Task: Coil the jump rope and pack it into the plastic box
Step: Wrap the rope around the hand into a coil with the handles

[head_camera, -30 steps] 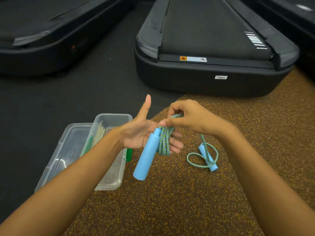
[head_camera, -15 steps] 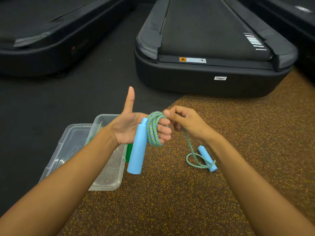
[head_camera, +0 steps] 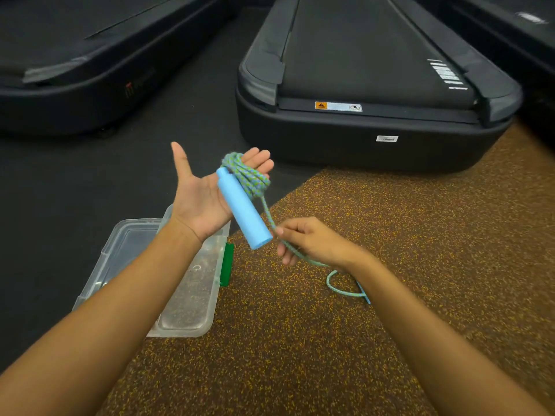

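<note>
- The left hand (head_camera: 204, 193) is lying flat and open in the middle of the frame, with the palm facing up, the thumb sticking out and the fingers straight.
- The jump rope (head_camera: 246, 172) is sitting in green and blue loops wound around the left fingers.
- The blue handle (head_camera: 241, 211) is lying across the left palm just beside the loops, and its far end is poking out past the hand, down and to the right.
- One strand of the rope is running from the loops down to the right hand (head_camera: 309, 241), just right of the handle's end.
- The right hand is pinching that strand between the thumb and curled fingers.
- Past the right hand, the rope is making a loose loop on the brown speckled floor (head_camera: 300, 355), partly hiding behind the right wrist.
- The plastic box (head_camera: 183, 307) is sitting open on the floor at the lower left, under the left arm, with a green clip (head_camera: 226, 264) on its side.
- A clear lid (head_camera: 132, 244) is lying against the box's left side.
- A black treadmill (head_camera: 375, 85) is filling the top of the frame.
</note>
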Action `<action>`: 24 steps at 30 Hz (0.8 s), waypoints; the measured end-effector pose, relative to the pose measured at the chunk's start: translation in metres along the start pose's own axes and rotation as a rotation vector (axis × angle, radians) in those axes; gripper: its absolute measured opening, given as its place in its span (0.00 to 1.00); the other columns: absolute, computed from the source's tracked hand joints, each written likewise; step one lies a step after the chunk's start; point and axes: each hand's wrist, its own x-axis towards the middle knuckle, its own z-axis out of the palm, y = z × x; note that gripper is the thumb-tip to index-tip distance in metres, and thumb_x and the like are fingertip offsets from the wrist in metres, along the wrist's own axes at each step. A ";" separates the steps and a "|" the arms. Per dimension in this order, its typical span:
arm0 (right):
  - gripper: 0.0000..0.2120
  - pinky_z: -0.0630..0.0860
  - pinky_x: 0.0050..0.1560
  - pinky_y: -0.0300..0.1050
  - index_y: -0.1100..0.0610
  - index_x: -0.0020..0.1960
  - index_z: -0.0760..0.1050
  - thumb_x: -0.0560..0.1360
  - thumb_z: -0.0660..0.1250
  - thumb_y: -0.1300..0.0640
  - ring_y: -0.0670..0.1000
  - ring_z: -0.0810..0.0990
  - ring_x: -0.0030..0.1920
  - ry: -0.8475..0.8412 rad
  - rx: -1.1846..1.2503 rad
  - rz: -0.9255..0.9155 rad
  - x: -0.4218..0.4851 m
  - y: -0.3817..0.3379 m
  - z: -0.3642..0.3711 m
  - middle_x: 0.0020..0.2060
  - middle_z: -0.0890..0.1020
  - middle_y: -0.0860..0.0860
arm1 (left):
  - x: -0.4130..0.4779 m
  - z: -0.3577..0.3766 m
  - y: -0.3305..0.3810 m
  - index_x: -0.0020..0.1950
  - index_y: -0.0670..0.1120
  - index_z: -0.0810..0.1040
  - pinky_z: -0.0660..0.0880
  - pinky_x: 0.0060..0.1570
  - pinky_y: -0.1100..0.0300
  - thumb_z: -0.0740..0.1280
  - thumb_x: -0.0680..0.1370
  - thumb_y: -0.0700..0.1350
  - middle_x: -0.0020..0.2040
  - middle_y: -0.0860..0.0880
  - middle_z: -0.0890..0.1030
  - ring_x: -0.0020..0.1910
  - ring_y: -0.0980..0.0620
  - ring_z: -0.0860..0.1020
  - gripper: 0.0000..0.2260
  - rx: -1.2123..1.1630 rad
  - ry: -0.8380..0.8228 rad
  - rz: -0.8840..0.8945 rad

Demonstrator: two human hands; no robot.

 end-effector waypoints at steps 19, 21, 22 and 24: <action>0.05 0.70 0.41 0.42 0.53 0.46 0.77 0.72 0.68 0.52 0.43 0.72 0.33 0.008 -0.810 -0.110 -0.026 -0.085 -0.010 0.31 0.74 0.44 | -0.005 0.005 -0.011 0.69 0.33 0.66 0.74 0.61 0.47 0.45 0.64 0.79 0.64 0.36 0.75 0.62 0.41 0.76 0.55 0.453 0.260 -0.359; 0.07 0.69 0.41 0.42 0.53 0.46 0.79 0.71 0.69 0.51 0.44 0.72 0.36 0.065 -0.812 -0.124 -0.027 -0.086 -0.016 0.33 0.76 0.44 | -0.005 0.006 -0.015 0.64 0.34 0.73 0.76 0.58 0.50 0.45 0.64 0.78 0.59 0.37 0.79 0.57 0.43 0.79 0.53 0.505 0.204 -0.451; 0.06 0.70 0.41 0.43 0.52 0.44 0.79 0.71 0.70 0.51 0.45 0.74 0.36 0.073 -0.788 -0.129 -0.027 -0.086 -0.019 0.34 0.79 0.46 | -0.005 0.007 -0.018 0.61 0.35 0.76 0.75 0.58 0.49 0.45 0.64 0.78 0.57 0.37 0.80 0.56 0.43 0.79 0.52 0.529 0.174 -0.492; 0.04 0.71 0.41 0.44 0.51 0.40 0.78 0.70 0.71 0.51 0.46 0.75 0.35 0.086 -0.749 -0.150 -0.027 -0.083 -0.022 0.34 0.81 0.48 | -0.003 0.009 -0.022 0.62 0.35 0.75 0.71 0.62 0.48 0.46 0.64 0.77 0.58 0.35 0.79 0.58 0.41 0.77 0.52 0.563 0.109 -0.570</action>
